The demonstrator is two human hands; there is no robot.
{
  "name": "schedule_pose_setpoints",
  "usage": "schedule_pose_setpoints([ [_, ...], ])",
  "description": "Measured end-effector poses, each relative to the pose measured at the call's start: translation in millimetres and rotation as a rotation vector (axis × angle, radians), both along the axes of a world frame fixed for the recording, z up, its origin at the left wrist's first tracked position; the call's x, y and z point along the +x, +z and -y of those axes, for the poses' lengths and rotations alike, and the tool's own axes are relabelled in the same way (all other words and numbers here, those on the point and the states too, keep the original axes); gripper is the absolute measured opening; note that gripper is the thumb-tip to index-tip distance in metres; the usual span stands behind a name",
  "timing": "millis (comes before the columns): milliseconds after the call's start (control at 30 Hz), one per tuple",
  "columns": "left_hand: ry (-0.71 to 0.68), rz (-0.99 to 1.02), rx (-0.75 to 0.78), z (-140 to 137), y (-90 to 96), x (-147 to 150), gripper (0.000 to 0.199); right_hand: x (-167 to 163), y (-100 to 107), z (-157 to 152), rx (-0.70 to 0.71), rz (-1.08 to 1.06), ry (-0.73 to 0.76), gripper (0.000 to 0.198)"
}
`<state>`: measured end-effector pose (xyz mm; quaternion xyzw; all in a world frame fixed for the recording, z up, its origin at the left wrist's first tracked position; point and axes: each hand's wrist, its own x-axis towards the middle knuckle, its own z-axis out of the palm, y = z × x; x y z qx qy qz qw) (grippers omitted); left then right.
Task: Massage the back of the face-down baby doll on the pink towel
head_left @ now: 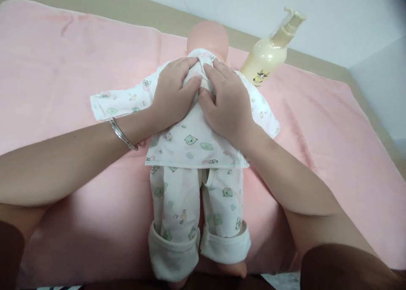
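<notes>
The left hand [176, 91] and right hand [226, 99] lie spread on the upper back of a clothed doll [195, 150], thumbs close together, grasping nothing. The doll lies face down on a pink blanket [317, 129], head away from the person. Just beyond its shoulder, near the right hand, is a pale yellow pump bottle [265, 56]; its fill level cannot be told.

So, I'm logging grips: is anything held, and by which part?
Nothing looks held: left hand and right hand rest on the doll's shirt, near its collar.
</notes>
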<state>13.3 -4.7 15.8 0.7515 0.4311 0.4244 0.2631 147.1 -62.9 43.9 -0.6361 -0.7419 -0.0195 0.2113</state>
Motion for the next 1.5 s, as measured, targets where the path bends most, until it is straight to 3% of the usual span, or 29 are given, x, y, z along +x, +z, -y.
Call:
schedule_pose_setpoints([
  [367, -0.012, 0.000, 0.018, 2, 1.7, 1, 0.031, -2, 7, 2, -0.048, 0.031, -0.026, 0.054],
  [600, -0.006, -0.036, 0.020, 2, 1.7, 1, 0.038, -1, 5, 3, 0.010, 0.056, -0.004, 0.053],
  [1033, -0.005, -0.003, 0.089, 3, 1.3, 3, 0.026, -3, 6, 3, 0.014, 0.139, -0.004, 0.052],
  [1500, 0.024, -0.120, 0.038, -1, -1.1, -1, 0.036, 1, -2, -7, -0.039, -0.056, -0.015, 0.057],
])
